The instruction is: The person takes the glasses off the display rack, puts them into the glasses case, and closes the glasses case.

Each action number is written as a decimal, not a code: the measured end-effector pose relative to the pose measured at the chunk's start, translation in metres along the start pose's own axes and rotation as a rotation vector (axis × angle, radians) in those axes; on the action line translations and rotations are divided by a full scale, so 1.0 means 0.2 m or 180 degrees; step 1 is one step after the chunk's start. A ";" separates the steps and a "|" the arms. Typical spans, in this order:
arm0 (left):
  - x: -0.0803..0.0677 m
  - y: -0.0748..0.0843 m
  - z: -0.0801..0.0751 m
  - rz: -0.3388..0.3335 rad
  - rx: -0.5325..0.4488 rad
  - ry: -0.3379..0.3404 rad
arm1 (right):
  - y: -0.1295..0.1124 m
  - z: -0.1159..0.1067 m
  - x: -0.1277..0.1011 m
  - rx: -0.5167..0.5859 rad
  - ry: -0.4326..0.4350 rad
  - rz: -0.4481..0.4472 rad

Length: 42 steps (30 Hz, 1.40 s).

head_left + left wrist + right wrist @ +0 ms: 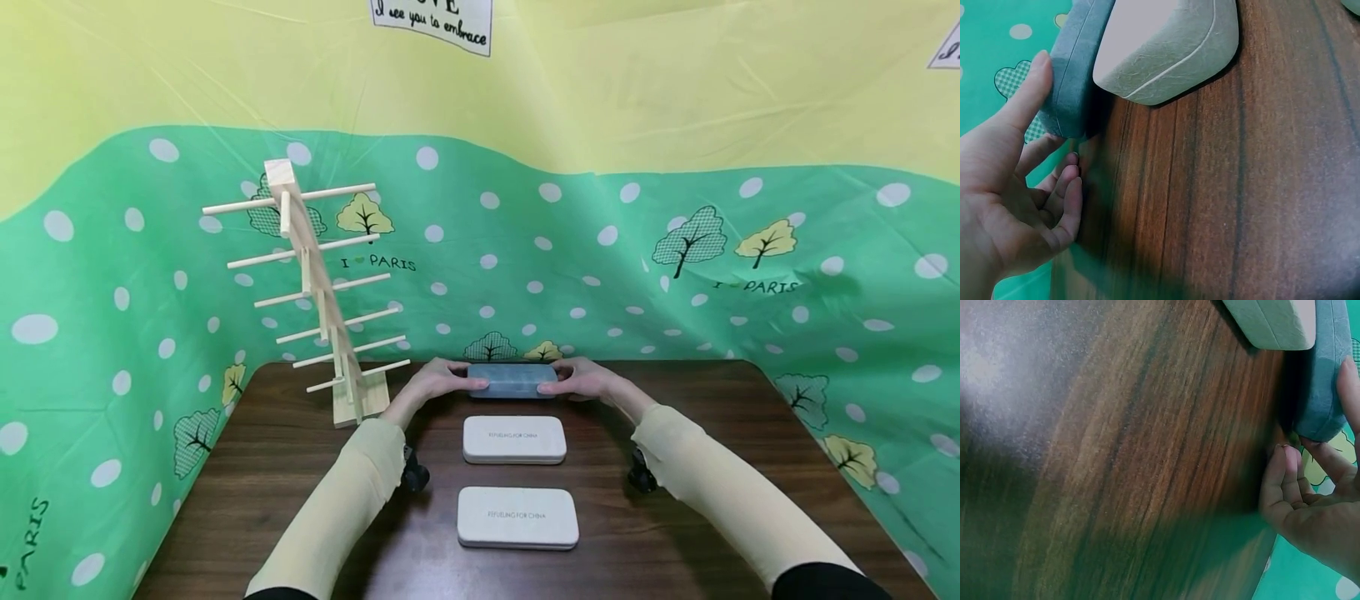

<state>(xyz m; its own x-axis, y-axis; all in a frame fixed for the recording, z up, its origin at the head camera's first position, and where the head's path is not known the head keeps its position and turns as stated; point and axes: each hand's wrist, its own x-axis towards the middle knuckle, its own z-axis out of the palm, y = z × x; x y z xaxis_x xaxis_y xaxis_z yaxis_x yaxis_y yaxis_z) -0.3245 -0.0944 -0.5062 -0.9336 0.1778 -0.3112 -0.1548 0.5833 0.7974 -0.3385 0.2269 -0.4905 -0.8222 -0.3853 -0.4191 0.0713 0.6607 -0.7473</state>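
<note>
A blue glasses case [512, 381] is at the far edge of the dark wooden table, held by both hands. My left hand [437, 380] pinches its left end, thumb on the near side; in the left wrist view the index finger [1038, 153] reaches under the corner and the other fingers curl loosely below. At the opposite end my right hand [591, 379] pinches the case in the same way, its thumb [1350, 394] against the blue side. Directly in front lies a white glasses case [514, 439] with small lettering, and a second white case [517, 518] sits nearer.
To the left stands a wooden rack [318, 275] with rows of thin pegs on a square base [372, 400], close to the left forearm. A green and yellow printed cloth [600, 250] hangs behind the table [697, 417].
</note>
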 end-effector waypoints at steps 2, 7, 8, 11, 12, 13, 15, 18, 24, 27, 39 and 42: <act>0.00 0.00 0.00 0.0046 0.0039 0.0019 | 0.00 0.00 0.00 -0.0093 0.0052 -0.0045; 0.02 -0.02 0.02 0.0169 0.0192 0.0075 | 0.01 0.01 0.02 -0.0275 0.0166 -0.0118; 0.02 -0.02 0.02 0.0194 0.0230 0.0091 | 0.01 0.02 0.02 -0.0295 0.0182 -0.0132; 0.02 -0.02 0.03 0.0234 0.0326 0.0122 | 0.02 0.02 0.03 -0.0337 0.0205 -0.0192; 0.02 -0.02 0.03 0.0247 0.0342 0.0128 | 0.02 0.02 0.03 -0.0352 0.0226 -0.0196; 0.02 -0.02 0.03 0.0254 0.0366 0.0134 | 0.03 0.03 0.04 -0.0354 0.0246 -0.0206; 0.02 -0.01 0.04 0.0268 0.0406 0.0133 | 0.03 0.03 0.05 -0.0364 0.0277 -0.0222; 0.03 -0.01 0.05 0.0283 0.0516 0.0148 | 0.04 0.04 0.05 -0.0397 0.0320 -0.0220; 0.04 -0.01 0.06 0.0284 0.0735 0.0226 | 0.02 0.04 0.05 -0.0465 0.0401 -0.0224; 0.05 0.00 0.06 0.0247 0.0782 0.0259 | 0.01 0.04 0.05 -0.0452 0.0430 -0.0219; 0.07 -0.02 0.06 0.0306 0.0606 0.0272 | 0.04 0.05 0.07 -0.0434 0.0561 -0.0217; 0.07 -0.03 0.06 0.0345 0.0517 0.0229 | 0.05 0.05 0.06 -0.0395 0.0551 -0.0274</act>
<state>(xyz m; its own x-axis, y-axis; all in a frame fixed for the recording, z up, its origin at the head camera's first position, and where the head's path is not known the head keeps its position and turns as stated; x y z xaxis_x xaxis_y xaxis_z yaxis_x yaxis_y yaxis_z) -0.3322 -0.0858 -0.5205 -0.9635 0.1929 -0.1856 -0.0032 0.6850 0.7285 -0.3429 0.2227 -0.5084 -0.9076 -0.3345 -0.2539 -0.0645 0.7085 -0.7027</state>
